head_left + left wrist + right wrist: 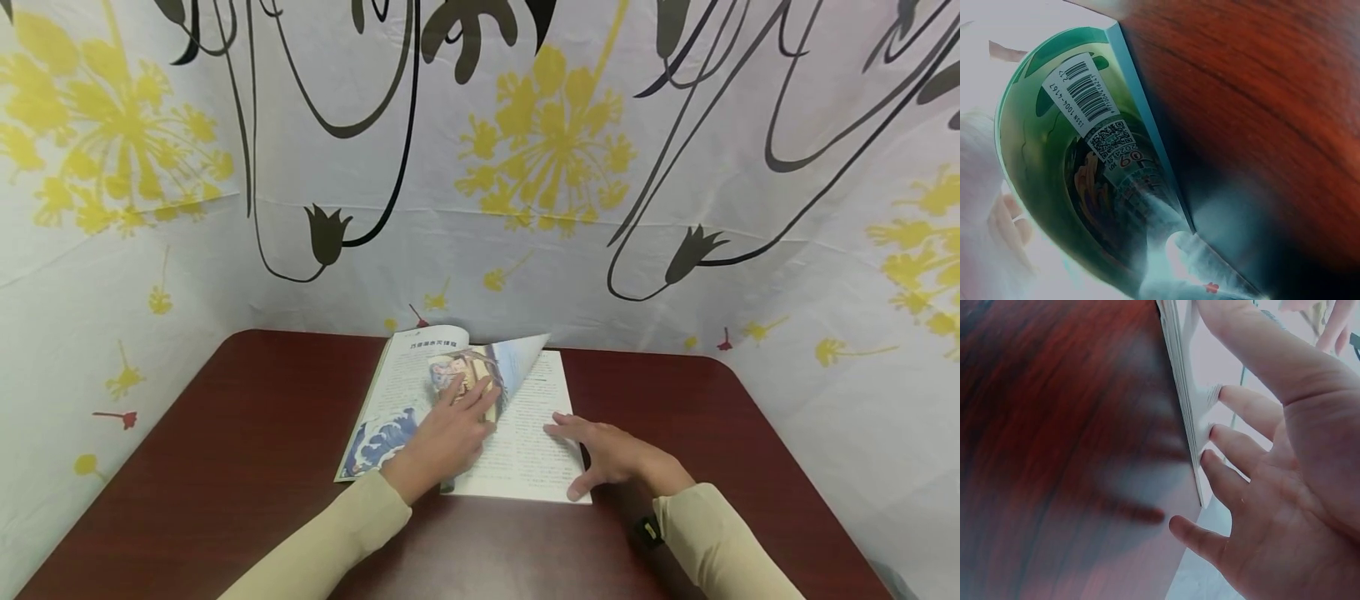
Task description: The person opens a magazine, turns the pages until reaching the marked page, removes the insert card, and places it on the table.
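An open magazine [525, 458] lies on the table in the head view, with printed text and a blue wave picture [381, 439] on its left page. One leaf [517, 367] stands partly folded over near the middle, its corner raised toward the back. My left hand [448, 429] presses on the illustrated side of that leaf with fingers extended. Over the right page's outer edge, my right hand [613, 454] spreads its fingers. In the right wrist view, fingertips of the right hand [1272, 500] rest at the page stack [1180, 381]. A curved green cover [1029, 131] with a barcode shows in the left wrist view.
The dark red wooden table [247, 442] extends to both sides of the magazine. Behind it hangs a white cloth [420, 292] patterned with yellow flowers and dark stems. A dark band [648, 531] is on the right wrist.
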The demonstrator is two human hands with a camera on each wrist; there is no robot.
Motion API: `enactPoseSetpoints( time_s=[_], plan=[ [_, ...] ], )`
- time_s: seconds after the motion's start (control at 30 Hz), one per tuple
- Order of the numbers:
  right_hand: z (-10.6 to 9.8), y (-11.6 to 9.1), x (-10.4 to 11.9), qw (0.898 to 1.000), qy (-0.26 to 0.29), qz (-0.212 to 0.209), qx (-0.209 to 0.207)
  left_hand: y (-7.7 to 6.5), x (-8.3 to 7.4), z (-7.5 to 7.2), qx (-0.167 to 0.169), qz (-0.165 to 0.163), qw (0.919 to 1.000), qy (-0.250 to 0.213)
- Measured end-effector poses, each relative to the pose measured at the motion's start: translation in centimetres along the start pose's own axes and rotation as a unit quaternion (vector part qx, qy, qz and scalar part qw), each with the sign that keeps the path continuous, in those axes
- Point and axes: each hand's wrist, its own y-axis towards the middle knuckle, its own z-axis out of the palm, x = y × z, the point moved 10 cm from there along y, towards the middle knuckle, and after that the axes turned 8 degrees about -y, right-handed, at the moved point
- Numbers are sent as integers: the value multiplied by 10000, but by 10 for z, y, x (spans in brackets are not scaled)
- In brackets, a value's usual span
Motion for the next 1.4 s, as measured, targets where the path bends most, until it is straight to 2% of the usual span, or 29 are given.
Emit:
enactPoseSetpoints(
  time_s=[0.13,0.3,0.67,0.9,1.17,1.4],
  plan=[
    [2,0,-1,9999,88,71,56,-1,1,-2,-126,-24,9999,-69],
    [5,0,-3,9998,132,150,88,-2,4,0,27,-182,9998,-109],
    [-1,-1,-1,10000,12,-22,-60,-3,11,-6,-81,-355,9993,-37],
    [0,-1,1,10000,-2,16,-48,-3,17,0,167,-528,9985,41],
    [2,-1,-1,9999,71,106,12,-6,23,5,356,-766,9960,-278],
    [3,0,-1,9999,74,129,46,-9,32,9,536,-1049,9906,-693]
  ],
)
